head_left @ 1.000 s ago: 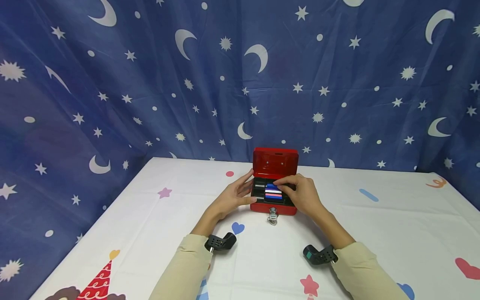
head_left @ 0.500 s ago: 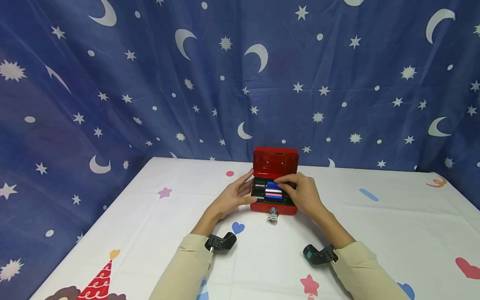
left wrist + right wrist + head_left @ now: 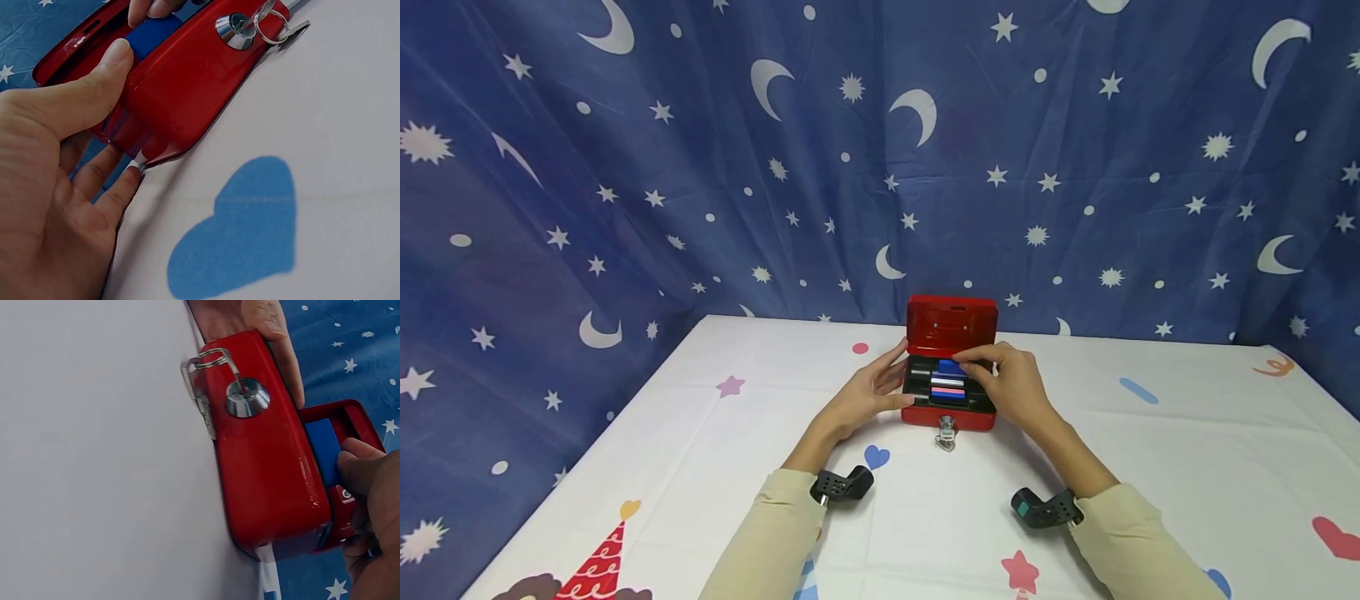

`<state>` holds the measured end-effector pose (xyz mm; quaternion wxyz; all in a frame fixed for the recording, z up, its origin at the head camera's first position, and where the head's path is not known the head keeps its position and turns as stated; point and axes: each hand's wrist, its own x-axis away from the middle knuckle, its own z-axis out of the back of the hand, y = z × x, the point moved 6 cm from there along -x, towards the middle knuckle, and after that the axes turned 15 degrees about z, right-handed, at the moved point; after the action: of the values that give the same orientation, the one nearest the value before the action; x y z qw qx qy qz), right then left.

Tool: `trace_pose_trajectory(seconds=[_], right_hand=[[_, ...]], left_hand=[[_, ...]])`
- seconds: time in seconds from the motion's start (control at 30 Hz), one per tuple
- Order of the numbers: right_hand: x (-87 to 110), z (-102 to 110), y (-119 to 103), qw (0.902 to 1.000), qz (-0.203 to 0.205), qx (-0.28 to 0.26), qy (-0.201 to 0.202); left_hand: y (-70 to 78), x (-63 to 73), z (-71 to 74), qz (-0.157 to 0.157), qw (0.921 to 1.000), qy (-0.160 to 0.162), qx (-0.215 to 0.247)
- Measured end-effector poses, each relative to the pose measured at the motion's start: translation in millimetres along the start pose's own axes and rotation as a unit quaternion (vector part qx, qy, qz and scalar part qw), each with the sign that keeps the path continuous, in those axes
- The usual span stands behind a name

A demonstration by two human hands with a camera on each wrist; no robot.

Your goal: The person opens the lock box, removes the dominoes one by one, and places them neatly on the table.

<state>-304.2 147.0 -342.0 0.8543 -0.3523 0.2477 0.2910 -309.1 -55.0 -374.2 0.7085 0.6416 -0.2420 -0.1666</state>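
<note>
A small red cash box (image 3: pixel 948 419) stands on the table with its lid (image 3: pixel 951 321) raised, showing a black inner tray. My left hand (image 3: pixel 868 392) holds the box's left side, the thumb on the rim at the near corner and the fingers spread along the outer wall. Over the tray my right hand (image 3: pixel 1011 387) pinches a flat blue rectangular block (image 3: pixel 323 449) between thumb and fingers. In the middle of the tray lie several blue, white and pink strip-like pieces (image 3: pixel 947 389). The right wrist view shows a silver lock (image 3: pixel 247 398) on the box front.
Keys (image 3: pixel 204 400) on a ring hang from the lock. A white cloth (image 3: pixel 760 433) with printed hearts and stars covers the table. Behind it hangs a blue curtain (image 3: pixel 820 167) with moons and stars. Each wrist wears a black band (image 3: pixel 842 484).
My right hand has shifted slightly to the right, and the blue block moves with it, showing more of its face. My left hand and the cash box stay put.
</note>
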Motion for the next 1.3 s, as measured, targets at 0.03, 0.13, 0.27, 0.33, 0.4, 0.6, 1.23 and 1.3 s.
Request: trace_pose_trajectory(seconds=[0.03,0.13,0.27,0.33,0.4,0.6,1.23,1.3], right_hand=[[0.0,1,0,1.0000,0.000,0.002,0.000],[-0.1,7,0,0.9999,0.003,0.011,0.004],[0.2,16,2,0.9997,0.007,0.024,0.009],[1.3,20,4,0.9997,-0.002,0.026,0.004],[3.1,23,6,0.9995,-0.012,0.029,-0.003],[6.6,37,11,0.9988,-0.013,0.046,-0.008],[25.9,63,37,0.9961,-0.028,0.082,-0.014],[28.3,66,41,0.9959,-0.035,0.083,-0.013]], left_hand=[[1.4,1.4,-0.5,-0.002,1.0000,0.001,0.000],[2.1,2.5,-0.7,-0.007,1.0000,0.001,0.000],[1.8,2.2,-0.8,-0.003,1.0000,-0.001,0.000],[1.9,2.2,-0.8,-0.001,1.0000,-0.001,0.001],[2.1,2.0,-0.7,0.002,1.0000,0.001,0.001],[2.3,2.2,-0.7,0.003,1.0000,0.002,-0.002],[-18.8,-12.5,8.4,-0.011,0.9995,0.026,-0.017],[-19.0,-12.4,8.3,-0.011,0.9994,0.026,-0.018]])
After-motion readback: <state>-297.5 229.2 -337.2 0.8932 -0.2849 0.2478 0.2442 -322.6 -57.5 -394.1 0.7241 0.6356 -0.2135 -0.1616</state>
